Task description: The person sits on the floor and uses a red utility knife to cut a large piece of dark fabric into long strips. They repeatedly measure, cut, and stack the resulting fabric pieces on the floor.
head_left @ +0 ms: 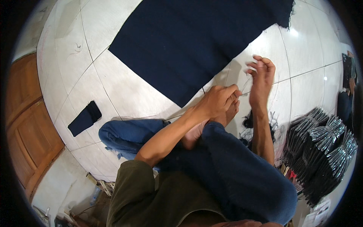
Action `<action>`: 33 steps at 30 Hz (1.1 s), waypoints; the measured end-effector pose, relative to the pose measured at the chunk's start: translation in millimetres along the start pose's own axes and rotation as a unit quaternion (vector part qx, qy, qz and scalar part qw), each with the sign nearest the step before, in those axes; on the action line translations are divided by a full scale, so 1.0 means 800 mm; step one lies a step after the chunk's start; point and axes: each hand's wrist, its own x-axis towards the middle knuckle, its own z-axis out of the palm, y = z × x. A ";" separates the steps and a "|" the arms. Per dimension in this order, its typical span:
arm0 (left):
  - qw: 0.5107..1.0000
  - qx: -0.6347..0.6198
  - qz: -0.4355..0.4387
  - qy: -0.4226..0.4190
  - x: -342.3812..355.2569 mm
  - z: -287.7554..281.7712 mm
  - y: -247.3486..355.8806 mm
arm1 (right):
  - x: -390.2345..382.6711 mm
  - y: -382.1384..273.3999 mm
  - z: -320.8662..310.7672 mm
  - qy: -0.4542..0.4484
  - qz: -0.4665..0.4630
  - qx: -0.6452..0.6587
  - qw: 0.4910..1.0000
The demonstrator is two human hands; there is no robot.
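Note:
A large piece of dark navy cloth (181,45) lies flat on the floor in front of me, with frayed threads at its far right corner. My left hand (219,99) is just off its near corner, above my bare foot, with thumb and fingers pinched together. What the pinch holds, if anything, is too small to make out. Farther right, my right hand (261,77) is raised off the floor. Its fingers are loosely bent and apart, slightly blurred, and no object shows in them. Dark thread scraps (248,120) lie on the floor beside my right forearm.
A small folded dark cloth (85,118) lies on the white tiles (75,81) to the left. Stacked dark bundles in shiny clear plastic (321,147) stand at right. A wooden door (32,125) is at far left. Part of another person (345,106) shows at the right edge.

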 end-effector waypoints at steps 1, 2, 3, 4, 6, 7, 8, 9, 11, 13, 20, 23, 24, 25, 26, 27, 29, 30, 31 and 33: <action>1.000 -0.005 0.004 0.010 -0.002 -0.002 0.004 | 0.000 0.009 0.017 -0.038 -0.039 0.059 0.997; 0.999 0.006 0.041 0.033 0.001 -0.006 0.011 | 0.004 0.030 0.020 -0.125 -0.052 0.112 0.984; 0.977 0.123 0.139 0.109 0.007 -0.019 0.015 | -0.008 0.031 0.033 -0.207 -0.009 0.132 0.969; 0.962 0.161 0.167 0.145 0.013 -0.034 0.021 | -0.019 0.031 0.043 -0.286 0.037 0.137 0.948; 0.919 0.246 0.214 0.223 0.024 -0.065 0.029 | -0.031 0.019 0.066 -0.394 -0.047 0.050 0.916; 0.923 0.253 0.166 0.236 0.029 -0.080 0.028 | -0.034 0.033 0.070 -0.397 0.005 0.122 0.910; 0.927 0.254 0.118 0.248 0.034 -0.092 0.024 | -0.037 0.048 0.072 -0.390 0.060 0.187 0.899; 0.949 0.191 0.033 0.250 0.034 -0.105 0.021 | -0.029 0.062 0.081 -0.418 0.036 0.179 0.890; 0.971 0.137 -0.043 0.190 0.038 -0.137 -0.007 | -0.020 0.036 0.085 -0.469 0.088 0.072 0.876; 0.980 -0.044 -0.193 0.021 0.041 -0.168 0.020 | -0.016 0.028 0.079 -0.414 0.074 0.041 0.906; 0.776 0.206 -0.450 0.391 0.057 -0.180 -0.077 | -0.026 0.045 0.073 -0.325 0.026 -0.030 0.945; 0.748 0.249 -0.499 0.361 0.132 -0.138 -0.061 | -0.037 0.056 0.068 -0.299 0.007 -0.062 0.952; 0.744 0.262 -0.493 0.367 0.151 -0.133 -0.058 | -0.038 0.047 0.070 -0.308 -0.010 -0.091 0.947; 0.738 0.283 -0.486 0.372 0.168 -0.130 -0.059 | -0.041 0.048 0.071 -0.295 -0.046 -0.094 0.950; 0.732 0.304 -0.479 0.376 0.175 -0.126 -0.061 | -0.044 0.048 0.072 -0.280 -0.082 -0.099 0.951; 0.740 0.332 -0.458 0.364 0.178 -0.123 -0.062 | -0.041 0.049 0.069 -0.263 -0.122 -0.105 0.951; 0.753 0.384 -0.412 0.340 0.180 -0.116 -0.068 | -0.040 0.044 0.047 -0.223 -0.069 -0.082 0.969; 0.750 0.408 -0.382 0.353 0.174 -0.121 -0.074 | -0.043 0.037 0.028 -0.203 -0.039 -0.073 0.976; 0.746 0.409 -0.391 0.350 0.168 -0.130 -0.076 | -0.043 0.024 0.005 -0.198 -0.053 -0.142 0.968; 0.742 0.407 -0.411 0.339 0.161 -0.137 -0.079 | -0.056 -0.011 -0.067 -0.153 -0.012 -0.129 0.980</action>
